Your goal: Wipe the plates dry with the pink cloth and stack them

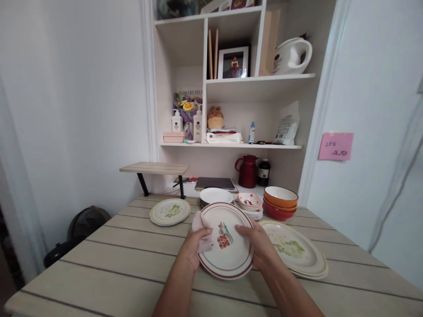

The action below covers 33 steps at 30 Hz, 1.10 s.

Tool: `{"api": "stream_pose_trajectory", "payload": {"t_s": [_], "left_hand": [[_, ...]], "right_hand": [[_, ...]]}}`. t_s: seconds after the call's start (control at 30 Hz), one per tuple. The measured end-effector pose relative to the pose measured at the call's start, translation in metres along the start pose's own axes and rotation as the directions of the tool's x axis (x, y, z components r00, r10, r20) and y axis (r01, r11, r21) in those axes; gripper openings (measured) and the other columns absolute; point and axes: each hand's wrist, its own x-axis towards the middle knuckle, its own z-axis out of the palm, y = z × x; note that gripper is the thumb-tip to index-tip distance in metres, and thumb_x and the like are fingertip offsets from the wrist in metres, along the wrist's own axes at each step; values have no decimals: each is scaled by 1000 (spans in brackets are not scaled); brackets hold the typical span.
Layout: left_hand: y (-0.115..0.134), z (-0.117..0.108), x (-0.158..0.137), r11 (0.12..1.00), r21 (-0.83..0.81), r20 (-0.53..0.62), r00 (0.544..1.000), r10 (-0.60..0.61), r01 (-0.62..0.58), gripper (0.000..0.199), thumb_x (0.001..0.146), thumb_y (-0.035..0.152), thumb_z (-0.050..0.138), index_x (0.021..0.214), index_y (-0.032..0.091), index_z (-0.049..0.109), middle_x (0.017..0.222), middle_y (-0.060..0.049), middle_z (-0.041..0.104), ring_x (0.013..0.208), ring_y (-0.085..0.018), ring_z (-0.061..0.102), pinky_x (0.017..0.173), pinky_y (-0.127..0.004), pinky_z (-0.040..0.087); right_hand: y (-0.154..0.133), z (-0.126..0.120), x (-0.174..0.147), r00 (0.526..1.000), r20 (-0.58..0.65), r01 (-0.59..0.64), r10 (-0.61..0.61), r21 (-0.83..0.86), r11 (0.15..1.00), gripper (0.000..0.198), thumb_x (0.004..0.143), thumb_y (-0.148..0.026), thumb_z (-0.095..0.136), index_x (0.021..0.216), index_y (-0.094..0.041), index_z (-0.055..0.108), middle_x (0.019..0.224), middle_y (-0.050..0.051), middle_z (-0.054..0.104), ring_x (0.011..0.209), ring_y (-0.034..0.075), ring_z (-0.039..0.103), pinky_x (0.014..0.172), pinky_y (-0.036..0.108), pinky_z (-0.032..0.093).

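Both hands hold a round white plate with red rim lines and a red and green print, tilted up toward me above the table. My left hand grips its left edge through a pale pink cloth, thumb on the plate's face. At the right edge, my right hand is closed on the plate with the thumb on top. Beside my right forearm lies a stack of large oval plates with green floral prints. To the left rests a small stack of round floral plates.
Behind the held plate stand white plates, a pink-patterned bowl on smaller dishes, and stacked orange and red bowls. A small raised shelf sits at the table's back left. Farther back are a red jug and a dark bottle.
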Motion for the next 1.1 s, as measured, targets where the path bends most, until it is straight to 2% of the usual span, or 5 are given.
{"api": "stream_pose_trajectory", "payload": {"t_s": [0.4,0.73,0.87,1.0,1.1], "left_hand": [[-7,14,3,970,-242,-21,1000,18,-23,32,70,20,73,101,12,67,78,-10,75,71,-23,72,75,-36,58],[-34,37,-2,956,-291,56,998,-11,27,31,72,20,70,102,12,69,91,-12,76,88,-26,72,77,-34,57],[-27,30,-1,966,-259,21,1000,7,-1,30,69,17,71,98,11,69,85,-11,76,80,-24,72,72,-32,57],[-4,14,-5,972,-213,-30,995,100,-104,40,60,12,73,99,14,67,80,-7,75,69,-18,69,65,-26,54],[9,6,-11,979,-106,-7,985,172,-172,50,55,10,75,104,17,66,80,-5,75,64,-17,67,57,-24,52]], "right_hand": [[9,10,-3,963,-147,224,-225,-26,974,70,61,-26,75,128,-22,58,85,5,78,69,26,71,63,38,57],[22,16,0,850,-325,419,-415,-59,906,66,67,-31,72,131,-26,54,107,3,73,84,20,68,75,32,56],[21,18,0,899,-262,360,-351,-11,933,71,66,-29,74,133,-29,51,104,1,74,85,20,69,77,34,56],[11,17,-2,982,-70,178,-176,26,984,72,63,-26,77,132,-26,54,104,4,76,87,24,71,76,35,56],[-2,12,-4,999,35,39,-40,29,999,66,65,-29,78,128,-21,57,101,8,77,83,25,72,76,37,56]]}}
